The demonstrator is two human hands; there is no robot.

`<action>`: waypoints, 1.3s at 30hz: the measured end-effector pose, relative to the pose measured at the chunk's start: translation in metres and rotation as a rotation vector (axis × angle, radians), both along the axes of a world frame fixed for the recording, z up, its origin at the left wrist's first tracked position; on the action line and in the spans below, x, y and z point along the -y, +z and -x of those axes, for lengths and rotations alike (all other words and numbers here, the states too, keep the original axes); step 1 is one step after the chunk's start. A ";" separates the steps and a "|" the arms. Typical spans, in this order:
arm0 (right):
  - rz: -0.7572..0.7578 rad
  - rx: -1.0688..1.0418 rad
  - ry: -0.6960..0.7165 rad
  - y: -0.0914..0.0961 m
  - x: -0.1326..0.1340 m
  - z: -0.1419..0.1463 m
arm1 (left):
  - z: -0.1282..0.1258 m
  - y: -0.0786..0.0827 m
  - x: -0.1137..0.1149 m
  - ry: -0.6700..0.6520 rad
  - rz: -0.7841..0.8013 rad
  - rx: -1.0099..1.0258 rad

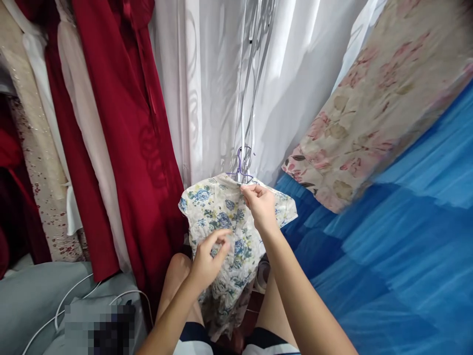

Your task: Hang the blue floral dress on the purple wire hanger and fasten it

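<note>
A white dress with blue flowers (223, 219) hangs in front of me on a purple hanger (239, 165). My right hand (260, 201) is closed in a pinch at the middle of the dress's neckline, just below the hanger. Lower down, my left hand (207, 259) is just in front of the dress, its index finger stretched out and its thumb apart from it. Nothing shows between the left fingers. The dress's lower part hangs down between my knees.
A white metal stand (244, 98) rises behind the hanger against a white curtain (291, 88). Red dresses (121, 128) hang on the left. On the right are a pink-flowered garment (354, 123) and blue tulle (399, 256). A white cable (61, 301) crosses the grey seat (33, 286).
</note>
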State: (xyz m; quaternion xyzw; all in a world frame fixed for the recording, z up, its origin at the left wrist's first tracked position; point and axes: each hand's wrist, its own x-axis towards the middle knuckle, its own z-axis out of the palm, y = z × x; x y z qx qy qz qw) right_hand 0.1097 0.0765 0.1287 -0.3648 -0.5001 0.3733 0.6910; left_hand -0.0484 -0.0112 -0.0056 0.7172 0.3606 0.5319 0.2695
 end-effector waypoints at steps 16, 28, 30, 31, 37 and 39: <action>-0.064 0.095 -0.086 -0.060 0.005 0.005 | -0.015 0.167 -0.083 0.133 -0.456 -0.127; -0.169 0.231 -0.157 -0.039 -0.001 -0.001 | -0.018 0.155 -0.100 0.039 -0.434 -0.127; -0.124 0.276 -0.170 -0.051 -0.002 -0.005 | -0.010 0.161 -0.111 0.087 -0.411 0.044; -0.094 0.287 -0.159 -0.056 -0.001 -0.007 | -0.001 0.163 -0.118 0.127 -0.407 0.115; 0.026 0.348 0.010 -0.087 0.020 -0.001 | 0.080 0.132 -0.174 0.448 -0.211 0.542; 0.058 0.362 0.053 -0.096 0.026 0.008 | 0.097 0.108 -0.185 0.486 -0.077 0.745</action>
